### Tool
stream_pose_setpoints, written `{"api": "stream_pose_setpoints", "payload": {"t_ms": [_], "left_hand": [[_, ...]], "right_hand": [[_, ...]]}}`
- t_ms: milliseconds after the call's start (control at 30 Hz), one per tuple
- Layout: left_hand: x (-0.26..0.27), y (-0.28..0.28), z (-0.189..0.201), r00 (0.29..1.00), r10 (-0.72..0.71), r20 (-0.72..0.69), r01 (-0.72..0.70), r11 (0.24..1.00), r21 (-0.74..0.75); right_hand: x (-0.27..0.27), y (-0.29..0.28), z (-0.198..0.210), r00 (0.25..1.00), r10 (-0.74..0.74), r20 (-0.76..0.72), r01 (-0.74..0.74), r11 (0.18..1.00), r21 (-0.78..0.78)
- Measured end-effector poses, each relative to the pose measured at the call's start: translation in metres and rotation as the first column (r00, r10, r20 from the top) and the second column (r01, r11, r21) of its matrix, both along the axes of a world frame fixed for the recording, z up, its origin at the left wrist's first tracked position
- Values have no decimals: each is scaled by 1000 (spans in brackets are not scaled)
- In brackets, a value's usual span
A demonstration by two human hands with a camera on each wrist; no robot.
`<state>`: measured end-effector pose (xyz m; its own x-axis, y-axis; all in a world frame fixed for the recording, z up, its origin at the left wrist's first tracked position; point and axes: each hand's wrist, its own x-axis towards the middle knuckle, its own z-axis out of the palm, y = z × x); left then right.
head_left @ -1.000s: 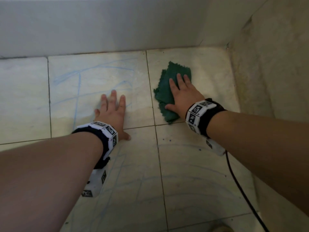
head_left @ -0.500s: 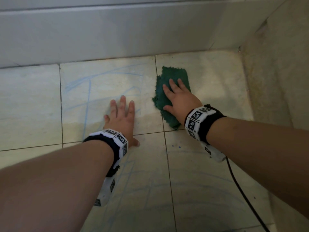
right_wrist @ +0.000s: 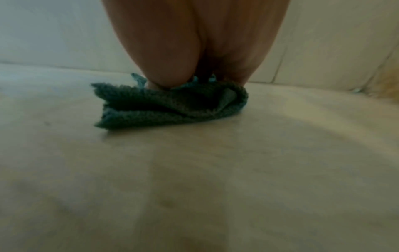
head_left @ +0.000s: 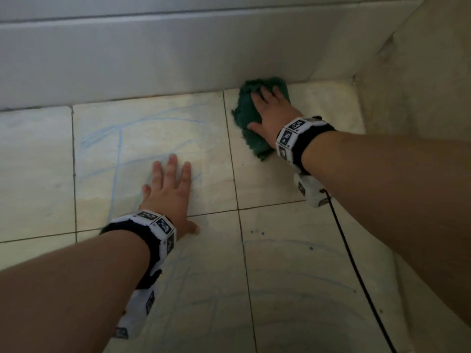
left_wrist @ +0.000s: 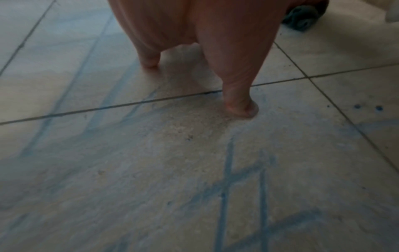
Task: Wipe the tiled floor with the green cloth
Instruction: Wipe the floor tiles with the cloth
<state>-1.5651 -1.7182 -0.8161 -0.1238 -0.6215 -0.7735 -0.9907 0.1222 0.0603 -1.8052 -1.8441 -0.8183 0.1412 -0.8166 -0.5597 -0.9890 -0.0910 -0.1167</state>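
Green terry, bunched into a thick wad, is the only cloth (head_left: 251, 115) in sight, and it lies at about one o'clock in the head view, pushed up against the foot of the grey wall (head_left: 158, 54). The right hand (head_left: 274, 114) lies flat on top of it, fingers straight and spread, pressing it down on the floor (head_left: 293, 263) rather than gripping it. The left hand (head_left: 169, 193) is at about nine o'clock from the cloth and well apart from it, palm down on bare tile, fingers straight and splayed, holding nothing; it looks like a prop for the person's weight.

What could go wrong, as I judge it: the cloth is folded over itself, so only part of it meets the tile, and a hard pull could leave it behind under a sliding palm. The blue chalk-like lines (left_wrist: 226, 179) cover the tiles around the left hand, none of them under the cloth now; a wet pass might smear them instead of lifting them. The braced hand sits on those marks and could slip if the tile is damp. The black cable (head_left: 356, 271) trails from the right wrist across the floor and could drag through wiped ground.

Count: one cloth, two hands, two wristbands, one cable, about six tiles at least partly shown.
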Motion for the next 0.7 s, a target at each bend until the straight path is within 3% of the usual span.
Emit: {"api": "stream_pose_setpoints", "payload": {"t_ms": [267,333,567,700], "left_hand": [[1,0,-1,1000,6,-7,-6,1000,-19],[1,1,0,1000,6,-8,-6,1000,-24],[0,3,2,1000,-8,-17,7,998,-60],[0,4,1,1000,-6,-23,4,997,-82]], "right_hand": [[-111,6,5,933,-319,-169,323,946,-2],[-121,15,4,923,-340,-183,344,939,-8],[-94,86,3,925,-359,-120,363,932,11],[-25,133,12,972,-189,-137,194,981,24]]}}
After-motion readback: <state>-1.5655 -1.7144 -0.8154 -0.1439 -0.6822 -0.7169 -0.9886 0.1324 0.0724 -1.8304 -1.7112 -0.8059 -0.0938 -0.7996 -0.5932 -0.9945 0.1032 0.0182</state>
